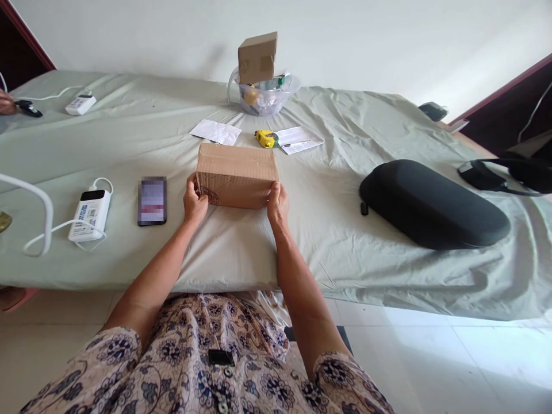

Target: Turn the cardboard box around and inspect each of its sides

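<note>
A brown cardboard box (237, 178) is in front of me on the cloth-covered table, with dark printing at its lower left. My left hand (195, 201) grips its left end, thumb on the front face. At the right end my right hand (276, 202) holds the box the same way, thumb on the front corner. The fingers behind the box ends are partly hidden. Just beyond it lie a yellow tape measure (266, 138), a white paper sheet (215, 131) and another sheet with a pen (301, 140).
Behind stands a clear plastic basket (267, 103) with a second cardboard box (257, 57) on top. To the left are a phone (152, 201) and a white power bank (90, 215) with cables. A black case (433, 204) lies right. Another person's hand (6, 103) shows far left.
</note>
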`<action>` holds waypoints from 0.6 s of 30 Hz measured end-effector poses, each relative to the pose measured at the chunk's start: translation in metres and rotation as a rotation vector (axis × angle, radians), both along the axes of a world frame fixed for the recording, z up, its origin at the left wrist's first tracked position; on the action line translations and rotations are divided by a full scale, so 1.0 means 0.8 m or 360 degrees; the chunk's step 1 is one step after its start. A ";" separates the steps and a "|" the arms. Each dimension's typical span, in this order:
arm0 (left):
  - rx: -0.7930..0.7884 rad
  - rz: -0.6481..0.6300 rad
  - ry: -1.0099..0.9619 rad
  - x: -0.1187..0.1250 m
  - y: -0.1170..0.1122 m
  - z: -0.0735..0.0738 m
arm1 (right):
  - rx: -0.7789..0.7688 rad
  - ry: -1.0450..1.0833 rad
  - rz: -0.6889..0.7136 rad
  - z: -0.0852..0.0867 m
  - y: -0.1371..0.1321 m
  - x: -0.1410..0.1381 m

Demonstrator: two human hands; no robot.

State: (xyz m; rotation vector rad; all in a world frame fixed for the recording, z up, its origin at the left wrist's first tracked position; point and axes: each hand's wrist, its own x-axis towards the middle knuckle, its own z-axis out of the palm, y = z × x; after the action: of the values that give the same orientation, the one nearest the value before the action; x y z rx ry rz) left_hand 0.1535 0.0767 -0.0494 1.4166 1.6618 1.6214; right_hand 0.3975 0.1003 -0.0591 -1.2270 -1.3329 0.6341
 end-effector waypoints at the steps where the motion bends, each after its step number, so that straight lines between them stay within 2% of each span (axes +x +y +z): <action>1: 0.0006 -0.0008 -0.0009 0.000 0.000 0.001 | -0.0031 0.0009 -0.0071 0.002 -0.001 -0.001; 4: 0.0018 -0.0036 0.0000 -0.001 -0.001 0.004 | -0.0057 -0.0024 -0.0229 0.010 -0.006 -0.006; 7: 0.0026 -0.0033 0.0024 -0.002 -0.002 0.007 | -0.0058 -0.0058 -0.0247 0.018 -0.011 -0.011; 10: 0.0144 -0.0072 -0.0030 -0.002 -0.004 0.010 | -0.0038 -0.0009 -0.0239 0.022 -0.013 -0.014; 13: 0.0255 -0.0167 -0.0079 0.000 -0.007 0.013 | 0.0085 0.0025 -0.0238 0.021 -0.014 -0.016; 18: 0.0278 -0.0208 0.0038 0.001 -0.011 0.020 | 0.0327 -0.0174 -0.0191 0.021 -0.015 -0.018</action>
State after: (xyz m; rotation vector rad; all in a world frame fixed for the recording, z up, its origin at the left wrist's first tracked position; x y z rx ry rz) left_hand 0.1545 0.0682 -0.0335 1.5989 1.4368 1.7151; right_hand 0.3827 0.0881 -0.0423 -1.1764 -1.3672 0.3403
